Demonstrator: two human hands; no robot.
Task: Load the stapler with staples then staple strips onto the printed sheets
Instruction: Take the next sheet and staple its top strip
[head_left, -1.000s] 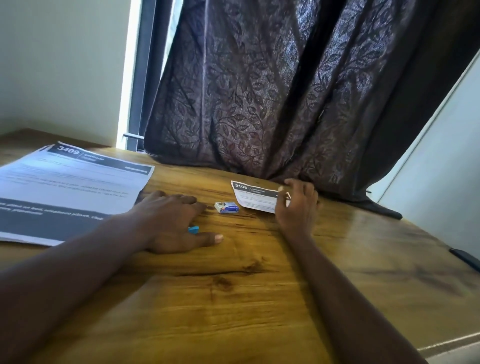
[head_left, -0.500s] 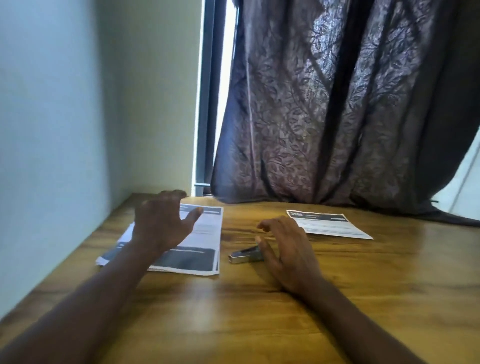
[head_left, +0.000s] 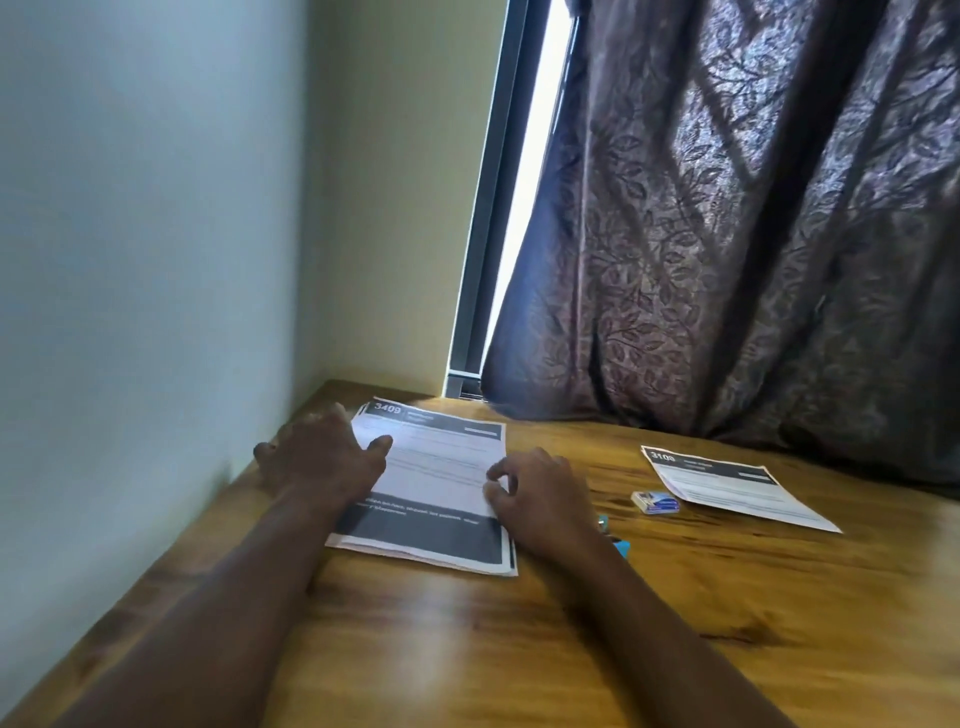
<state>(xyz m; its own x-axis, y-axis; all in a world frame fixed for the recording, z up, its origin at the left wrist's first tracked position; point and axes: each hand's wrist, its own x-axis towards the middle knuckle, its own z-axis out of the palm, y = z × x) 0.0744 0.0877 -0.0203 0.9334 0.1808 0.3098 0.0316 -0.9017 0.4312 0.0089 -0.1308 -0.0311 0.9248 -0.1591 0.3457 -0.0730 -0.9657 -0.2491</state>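
**Corner desk, dark curtain, one sliver of daylight**

The wooden table (head_left: 675, 649) sits right in a corner. Its left edge runs along a pale blue-grey wall (head_left: 130, 260), and its far edge meets a cream wall (head_left: 395, 208). The top has a warm brown grain, a few dark knots and a soft sheen toward the near edge. Just right of the cream wall there's a dark window frame (head_left: 485, 234) with a thin bright strip of daylight (head_left: 540, 182) beside it. The rest of that side is covered by a heavy purple-brown curtain (head_left: 753, 234) with a leaf pattern, its hem draping onto the table's far edge.
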